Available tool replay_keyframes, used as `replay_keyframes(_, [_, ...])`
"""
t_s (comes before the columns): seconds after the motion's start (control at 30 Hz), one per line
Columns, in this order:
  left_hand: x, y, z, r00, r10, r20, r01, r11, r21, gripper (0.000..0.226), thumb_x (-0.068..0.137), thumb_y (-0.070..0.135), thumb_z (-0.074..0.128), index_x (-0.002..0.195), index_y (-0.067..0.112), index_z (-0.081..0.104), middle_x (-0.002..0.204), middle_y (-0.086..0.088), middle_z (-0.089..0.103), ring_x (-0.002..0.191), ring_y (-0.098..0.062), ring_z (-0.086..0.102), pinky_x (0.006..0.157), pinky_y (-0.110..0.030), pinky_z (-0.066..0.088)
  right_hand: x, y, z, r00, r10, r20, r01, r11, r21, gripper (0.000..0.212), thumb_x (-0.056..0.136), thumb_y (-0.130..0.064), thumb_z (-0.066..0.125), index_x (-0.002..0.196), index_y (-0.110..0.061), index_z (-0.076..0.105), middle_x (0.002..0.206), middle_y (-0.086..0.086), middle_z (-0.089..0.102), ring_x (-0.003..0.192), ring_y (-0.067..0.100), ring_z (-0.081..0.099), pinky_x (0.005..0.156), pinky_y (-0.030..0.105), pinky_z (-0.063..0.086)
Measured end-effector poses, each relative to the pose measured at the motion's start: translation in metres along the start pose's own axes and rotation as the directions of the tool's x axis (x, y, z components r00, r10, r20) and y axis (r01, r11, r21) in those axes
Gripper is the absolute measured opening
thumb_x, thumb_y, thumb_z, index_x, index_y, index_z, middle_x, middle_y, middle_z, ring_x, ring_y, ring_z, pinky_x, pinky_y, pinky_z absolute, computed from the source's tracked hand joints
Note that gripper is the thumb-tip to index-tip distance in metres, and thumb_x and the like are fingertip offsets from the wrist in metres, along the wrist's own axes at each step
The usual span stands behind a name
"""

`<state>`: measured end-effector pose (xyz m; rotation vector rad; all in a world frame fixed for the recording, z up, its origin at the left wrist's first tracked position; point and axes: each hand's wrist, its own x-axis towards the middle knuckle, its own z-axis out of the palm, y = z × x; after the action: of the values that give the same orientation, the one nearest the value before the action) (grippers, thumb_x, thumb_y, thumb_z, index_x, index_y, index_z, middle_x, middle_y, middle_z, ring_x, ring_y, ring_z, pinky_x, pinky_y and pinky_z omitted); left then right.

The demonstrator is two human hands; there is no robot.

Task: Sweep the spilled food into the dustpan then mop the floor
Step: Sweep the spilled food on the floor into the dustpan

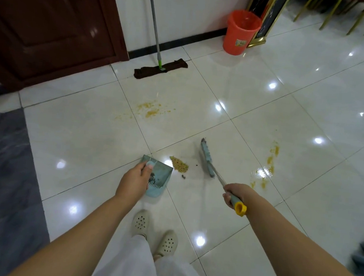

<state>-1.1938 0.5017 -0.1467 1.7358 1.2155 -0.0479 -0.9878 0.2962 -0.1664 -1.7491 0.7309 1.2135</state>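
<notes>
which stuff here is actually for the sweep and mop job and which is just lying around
For the job: dustpan in left hand; broom in right hand; food pile; smears and; mop.

Just around: orange bucket, framed board, door.

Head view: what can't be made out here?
- Mop: top of its handle is cut off by the upper edge.
- Dustpan: left hand hides its near-left part.
- Orange bucket: contents unreadable behind a glossy liner.
- Broom: bristles motion-blurred.
- Grey object: cropped by the right edge, unidentifiable.
</notes>
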Motion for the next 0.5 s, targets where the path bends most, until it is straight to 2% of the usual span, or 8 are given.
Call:
replay_keyframes(0.13, [0.001, -0.003, 0.0, 1.0, 0.016, 0.027, -0.015, 1.0, -0.011, 0.037, 0.099, 0.041, 0.036, 0.117, 0.018, 0.059, 0.06, -0.002, 0.053, 0.049, -0.012, 0.045, 0.05, -0.025, 0.036, 0.017, 0.001, 0.001, 0.999, -0.028, -0.032, 0.023, 0.992, -0.125, 0.017, 0.094, 0.0, 0.049, 0.078, 0.001, 0.044, 0.069, 0.015, 0.046, 0.019, 0.012, 0.041, 0.03, 0.015, 0.04])
replay_keyframes(0.33, [0.001, -0.01, -0.002, 0.998, -0.039, 0.056, 0.044, 0.995, -0.087, 0.035, 0.099, 0.041, 0.04, 0.121, 0.022, 0.059, 0.059, 0.001, 0.049, 0.046, -0.012, 0.041, 0.041, -0.02, 0.033, 0.025, 0.001, 0.027, 0.998, 0.037, 0.055, -0.031, 0.994, -0.108, 0.017, 0.096, -0.002, 0.048, 0.079, 0.0, 0.043, 0.068, 0.014, 0.045, 0.019, 0.011, 0.039, 0.029, 0.013, 0.04])
replay_keyframes(0.5, [0.003, -0.01, -0.005, 0.996, -0.069, 0.065, 0.079, 0.982, -0.17, 0.032, 0.097, 0.042, 0.043, 0.119, 0.026, 0.061, 0.06, 0.001, 0.052, 0.045, -0.013, 0.042, 0.039, -0.021, 0.033, 0.018, -0.012, 0.023, 0.987, 0.108, 0.122, -0.102, 0.993, -0.057, 0.015, 0.096, -0.003, 0.045, 0.081, -0.001, 0.044, 0.067, 0.013, 0.041, 0.02, 0.01, 0.038, 0.028, 0.011, 0.038])
